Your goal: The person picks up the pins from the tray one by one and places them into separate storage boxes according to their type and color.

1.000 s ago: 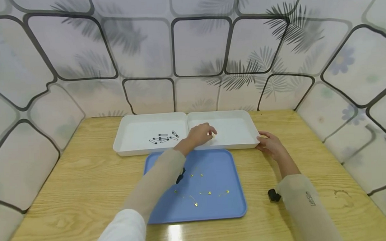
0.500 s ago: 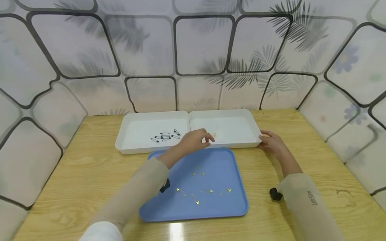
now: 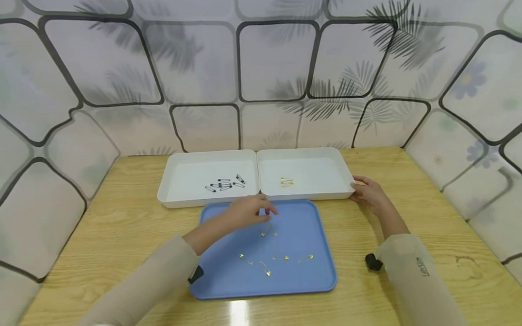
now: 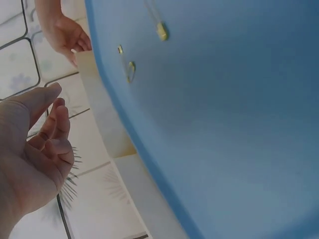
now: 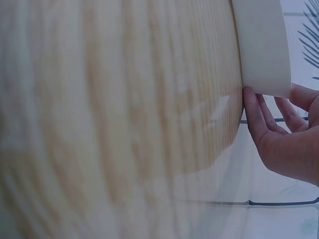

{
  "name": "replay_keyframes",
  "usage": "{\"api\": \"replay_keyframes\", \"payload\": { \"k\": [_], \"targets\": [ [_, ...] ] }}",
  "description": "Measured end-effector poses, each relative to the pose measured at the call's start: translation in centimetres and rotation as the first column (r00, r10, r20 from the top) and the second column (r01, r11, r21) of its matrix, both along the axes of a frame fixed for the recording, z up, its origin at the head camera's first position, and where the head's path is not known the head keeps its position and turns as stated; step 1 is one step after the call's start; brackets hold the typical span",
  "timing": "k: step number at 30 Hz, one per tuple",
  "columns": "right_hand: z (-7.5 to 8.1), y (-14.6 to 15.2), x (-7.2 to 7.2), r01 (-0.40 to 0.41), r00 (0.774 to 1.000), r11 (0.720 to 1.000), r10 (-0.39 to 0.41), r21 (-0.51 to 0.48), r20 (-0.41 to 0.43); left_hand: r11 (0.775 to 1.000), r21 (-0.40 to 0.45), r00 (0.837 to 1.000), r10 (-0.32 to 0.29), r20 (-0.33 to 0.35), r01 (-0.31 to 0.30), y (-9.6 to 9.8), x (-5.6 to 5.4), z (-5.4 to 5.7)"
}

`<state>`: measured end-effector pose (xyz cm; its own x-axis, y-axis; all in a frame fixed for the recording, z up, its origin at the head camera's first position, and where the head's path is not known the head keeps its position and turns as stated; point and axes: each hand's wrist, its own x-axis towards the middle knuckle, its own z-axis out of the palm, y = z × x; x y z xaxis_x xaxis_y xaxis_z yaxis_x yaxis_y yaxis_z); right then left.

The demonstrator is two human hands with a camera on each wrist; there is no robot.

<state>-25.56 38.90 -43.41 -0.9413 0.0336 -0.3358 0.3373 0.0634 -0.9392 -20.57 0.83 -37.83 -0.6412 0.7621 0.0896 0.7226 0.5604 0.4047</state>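
My left hand [image 3: 247, 211] hovers over the far part of the blue tray [image 3: 292, 281]. Its fingers are loosely curled, and nothing shows between them in the left wrist view [image 4: 37, 154]. Below and near the fingertips lie two gold safety pins [image 3: 262, 234]. Several more gold safety pins [image 3: 268, 273] are scattered nearer the tray's front. My right hand [image 3: 369, 195] holds the front right corner of the right white tray [image 3: 323, 196], with fingertips at its rim and lower wall [image 5: 264, 50]. A few gold safety pins [image 3: 286, 182] lie inside that tray.
Touching it on the left is another white tray [image 3: 188, 203], with several black safety pins [image 3: 224, 185] in it. Both stand behind the blue tray on a wooden table [image 3: 128, 237]. A patterned curtain [image 3: 274, 65] encloses the back and sides.
My left hand has let go of a gold safety pin in the right white tray and drawn back toward the near left, over the blue tray. The right hand stays at the corner.
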Motion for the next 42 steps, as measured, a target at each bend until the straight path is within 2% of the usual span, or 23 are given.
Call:
{"api": "replay_keyframes", "payload": {
  "k": [7, 13, 17, 21, 25, 32, 42],
  "targets": [
    [0.2, -0.4, 0.3, 0.008, 1.0, 1.0, -0.007, 0.024, -0.009, 1.0, 0.026, 1.0, 0.009, 0.019, -0.009, -2.1, 1.4, -0.8],
    [1.1, -1.3, 1.1, -0.019, 1.0, 0.997, 0.021, 0.074, -0.018, 1.0, 0.023, 1.0, 0.015, 0.024, -0.015, -3.7, 2.6, -1.3],
    [1.4, -1.5, 1.2, -0.003, 1.0, 0.998, 0.002, 0.063, 0.006, 1.0, 0.005, 1.0, 0.003, 0.019, -0.003, -4.6, 3.2, -1.8],
    [1.5, -1.5, 1.1, -0.004, 1.0, 0.998, 0.004, 0.06, 0.01, 1.0, 0.003, 0.999, -0.001, 0.054, 0.0, -5.3, 3.7, -2.3],
    [1.5, -1.5, 1.1, -0.004, 1.0, 0.998, 0.003, 0.066, 0.011, 1.0, 0.009, 0.994, 0.007, 0.11, -0.008, -5.7, 4.1, -2.8],
    [1.3, -1.4, 1.1, -0.016, 1.0, 0.998, 0.016, 0.061, 0.004, 0.999, 0.035, 0.983, -0.027, 0.181, 0.021, -6.2, 4.3, -3.6],
    [1.5, -1.4, 1.1, -0.017, 1.0, 0.998, 0.017, 0.054, 0.007, 0.998, 0.042, 0.98, -0.047, 0.193, 0.039, -6.4, 4.3, -4.1]
  ]
}}
